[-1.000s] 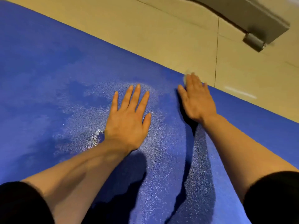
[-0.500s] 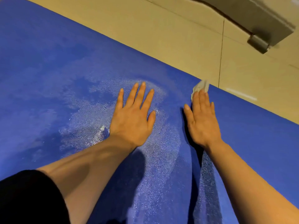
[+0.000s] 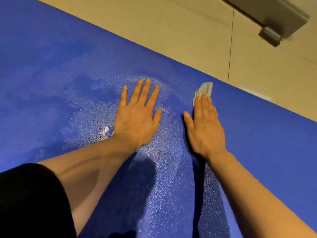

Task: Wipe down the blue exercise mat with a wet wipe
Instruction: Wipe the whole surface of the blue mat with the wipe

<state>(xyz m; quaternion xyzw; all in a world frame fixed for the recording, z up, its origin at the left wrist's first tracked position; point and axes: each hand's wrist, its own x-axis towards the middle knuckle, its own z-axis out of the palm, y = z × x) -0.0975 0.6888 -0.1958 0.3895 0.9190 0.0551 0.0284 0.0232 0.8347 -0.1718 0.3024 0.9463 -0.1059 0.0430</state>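
Observation:
The blue exercise mat [image 3: 51, 69] fills most of the view, with a wet, glistening patch around its middle. My left hand [image 3: 137, 115] lies flat on the mat, fingers spread and straight. My right hand [image 3: 205, 124] is flat too, fingers straight and together, pressing a crumpled white wet wipe [image 3: 204, 89] onto the mat near its far edge. Most of the wipe pokes out beyond my fingertips; the rest is hidden under the fingers.
Beige floor tiles [image 3: 171, 28] run along the mat's far edge. A grey piece of furniture or fixture with a small foot [image 3: 272, 34] stands at the top right, apart from the mat. My black sleeves show at the bottom left.
My right hand has slid back toward me from the mat's far edge, and more of the wipe now shows beyond the fingertips. The left hand has stayed planted on the mat.

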